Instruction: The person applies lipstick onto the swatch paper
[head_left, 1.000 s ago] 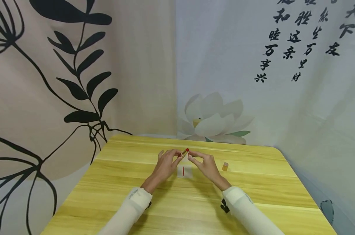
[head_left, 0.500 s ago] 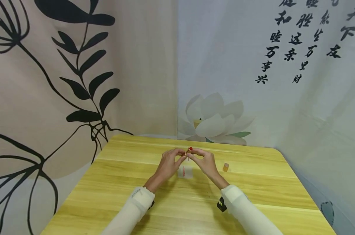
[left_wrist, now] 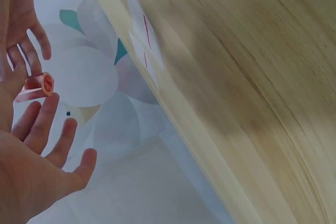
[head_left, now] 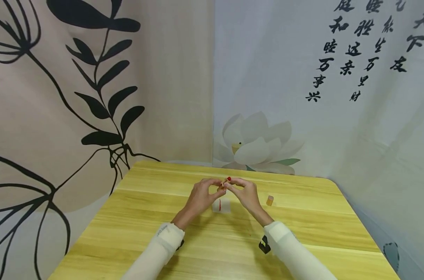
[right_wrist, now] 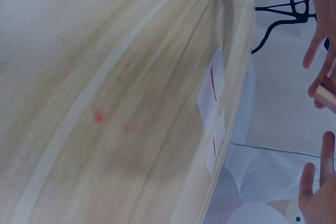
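A lipstick (head_left: 228, 179) with a red tip is held above the table between both hands. My left hand (head_left: 200, 197) pinches its tube from the left, thumb and forefinger bent towards it. From the right, the thumb and fingers of my right hand (head_left: 247, 195) grip it too. The left wrist view shows the round end of the lipstick (left_wrist: 47, 84) between the two hands; its tube lies partly behind fingers. Below the hands, a white paper piece (head_left: 226, 206) with a red line lies on the table. A second paper (right_wrist: 214, 148) with a red line lies just beyond it.
The lipstick's cap (head_left: 270, 200) stands on the wooden table (head_left: 303, 233) to the right of my right hand. Small red smudges (right_wrist: 98, 115) mark the tabletop in the right wrist view. A printed curtain (head_left: 176, 97) hangs behind the table's far edge.
My right fingers have closed in on the lipstick, which they stood slightly apart from a second ago. My left hand and the lipstick have shifted a little to the right.
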The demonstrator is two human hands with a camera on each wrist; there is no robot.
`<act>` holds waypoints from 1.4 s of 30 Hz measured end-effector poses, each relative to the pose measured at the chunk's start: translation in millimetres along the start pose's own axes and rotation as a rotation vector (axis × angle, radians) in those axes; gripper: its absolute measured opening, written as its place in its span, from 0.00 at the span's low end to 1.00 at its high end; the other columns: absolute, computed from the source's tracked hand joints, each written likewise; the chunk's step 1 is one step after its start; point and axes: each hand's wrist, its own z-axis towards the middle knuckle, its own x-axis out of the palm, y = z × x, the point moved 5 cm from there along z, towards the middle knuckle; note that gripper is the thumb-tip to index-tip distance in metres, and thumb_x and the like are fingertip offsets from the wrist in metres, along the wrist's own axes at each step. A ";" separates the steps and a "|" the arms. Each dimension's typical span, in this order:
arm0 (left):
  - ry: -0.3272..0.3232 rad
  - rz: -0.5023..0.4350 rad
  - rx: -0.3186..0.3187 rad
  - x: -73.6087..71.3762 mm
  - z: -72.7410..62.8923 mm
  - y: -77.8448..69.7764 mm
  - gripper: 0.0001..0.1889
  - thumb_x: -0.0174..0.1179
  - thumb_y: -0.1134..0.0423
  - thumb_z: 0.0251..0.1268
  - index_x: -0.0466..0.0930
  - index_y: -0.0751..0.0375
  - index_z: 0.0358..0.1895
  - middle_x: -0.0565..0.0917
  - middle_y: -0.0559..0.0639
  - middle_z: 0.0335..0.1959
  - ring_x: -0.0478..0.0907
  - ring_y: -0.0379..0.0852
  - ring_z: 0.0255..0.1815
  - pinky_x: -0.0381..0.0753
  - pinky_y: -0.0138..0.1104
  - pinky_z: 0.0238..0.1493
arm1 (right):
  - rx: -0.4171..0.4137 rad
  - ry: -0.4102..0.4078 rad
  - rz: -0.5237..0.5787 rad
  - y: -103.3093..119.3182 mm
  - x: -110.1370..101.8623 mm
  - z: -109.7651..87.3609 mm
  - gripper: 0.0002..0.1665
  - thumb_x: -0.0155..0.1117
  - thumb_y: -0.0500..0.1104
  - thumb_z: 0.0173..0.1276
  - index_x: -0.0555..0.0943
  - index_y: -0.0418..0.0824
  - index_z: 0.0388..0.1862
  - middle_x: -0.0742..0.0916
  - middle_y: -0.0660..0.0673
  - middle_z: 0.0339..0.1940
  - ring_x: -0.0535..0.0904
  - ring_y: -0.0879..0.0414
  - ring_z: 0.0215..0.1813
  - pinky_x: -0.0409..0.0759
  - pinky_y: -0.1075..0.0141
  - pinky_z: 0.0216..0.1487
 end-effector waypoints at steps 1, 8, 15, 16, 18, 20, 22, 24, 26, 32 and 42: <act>0.001 -0.001 -0.001 0.0 0.1 -0.2 0.18 0.73 0.51 0.66 0.88 0.52 0.56 0.89 0.44 0.50 0.81 0.51 0.61 0.79 0.52 0.63 | 0.007 -0.003 0.000 -0.9 -0.1 -0.2 0.12 0.77 0.47 0.66 0.92 0.45 0.46 0.92 0.49 0.42 0.86 0.47 0.55 0.80 0.40 0.61; 0.005 0.000 -0.003 0.4 1.3 -2.2 0.13 0.74 0.53 0.64 0.91 0.51 0.48 0.89 0.41 0.43 0.82 0.49 0.56 0.80 0.51 0.60 | 0.029 0.018 0.018 -2.5 0.9 -0.9 0.12 0.76 0.48 0.67 0.93 0.45 0.45 0.92 0.47 0.44 0.86 0.45 0.57 0.79 0.41 0.62; 0.010 0.019 0.047 1.0 3.0 -4.2 0.11 0.73 0.55 0.65 0.92 0.53 0.46 0.90 0.45 0.45 0.83 0.50 0.55 0.82 0.51 0.58 | 0.028 0.057 0.015 -0.7 -1.7 -1.5 0.10 0.75 0.47 0.69 0.92 0.46 0.46 0.92 0.47 0.48 0.86 0.46 0.56 0.80 0.43 0.62; 0.014 0.018 0.053 1.0 2.8 -4.4 0.10 0.73 0.55 0.65 0.92 0.53 0.46 0.90 0.45 0.45 0.83 0.50 0.55 0.81 0.52 0.58 | 0.022 0.066 0.016 -0.8 -2.1 -1.7 0.10 0.74 0.46 0.69 0.92 0.46 0.46 0.91 0.47 0.49 0.86 0.46 0.56 0.81 0.44 0.61; 0.026 0.014 0.068 1.1 2.3 -4.6 0.09 0.73 0.56 0.65 0.92 0.53 0.46 0.90 0.45 0.46 0.83 0.50 0.56 0.81 0.53 0.59 | 0.011 0.085 0.018 -0.8 -3.1 -2.4 0.10 0.74 0.45 0.70 0.92 0.45 0.47 0.91 0.47 0.51 0.85 0.46 0.57 0.81 0.45 0.61; 0.042 0.010 0.081 1.6 1.8 -4.1 0.10 0.72 0.56 0.66 0.92 0.53 0.46 0.90 0.45 0.48 0.82 0.50 0.56 0.81 0.53 0.59 | 0.002 0.105 0.024 -1.1 -4.0 -3.0 0.11 0.73 0.44 0.70 0.91 0.44 0.49 0.91 0.45 0.53 0.85 0.45 0.58 0.81 0.44 0.61; 0.060 -0.001 0.092 1.9 1.4 -4.3 0.10 0.71 0.57 0.67 0.91 0.53 0.48 0.89 0.46 0.49 0.82 0.51 0.57 0.82 0.52 0.59 | 0.000 0.126 0.033 -2.6 -5.1 -3.7 0.13 0.73 0.43 0.71 0.90 0.42 0.52 0.90 0.44 0.55 0.84 0.44 0.58 0.81 0.43 0.61; 0.083 -0.013 0.093 2.9 1.1 -3.9 0.11 0.71 0.58 0.67 0.91 0.54 0.50 0.89 0.47 0.51 0.82 0.51 0.58 0.82 0.52 0.59 | 0.008 0.151 0.048 -4.5 -5.9 -4.6 0.14 0.72 0.43 0.72 0.90 0.41 0.54 0.89 0.43 0.56 0.84 0.42 0.58 0.81 0.42 0.60; 0.105 -0.026 0.093 4.1 0.7 -3.5 0.12 0.70 0.58 0.68 0.90 0.54 0.52 0.88 0.48 0.52 0.81 0.51 0.59 0.81 0.52 0.59 | 0.024 0.177 0.062 -7.1 -6.2 -5.4 0.15 0.70 0.42 0.73 0.89 0.41 0.56 0.89 0.43 0.58 0.84 0.42 0.58 0.82 0.43 0.59; 0.152 -0.050 0.079 10.1 1.4 -3.3 0.16 0.68 0.57 0.71 0.88 0.56 0.58 0.86 0.51 0.57 0.80 0.53 0.62 0.80 0.53 0.61 | 0.045 0.175 0.053 -9.0 -8.6 -6.7 0.16 0.68 0.37 0.74 0.86 0.33 0.58 0.86 0.36 0.61 0.83 0.35 0.59 0.84 0.45 0.56; 0.003 -0.016 0.034 6.2 5.6 -6.2 0.15 0.79 0.55 0.56 0.90 0.53 0.46 0.89 0.45 0.46 0.83 0.51 0.54 0.82 0.52 0.59 | 0.102 0.032 0.084 -11.0 -9.6 -7.0 0.13 0.76 0.41 0.67 0.91 0.40 0.49 0.90 0.42 0.53 0.86 0.41 0.52 0.85 0.48 0.55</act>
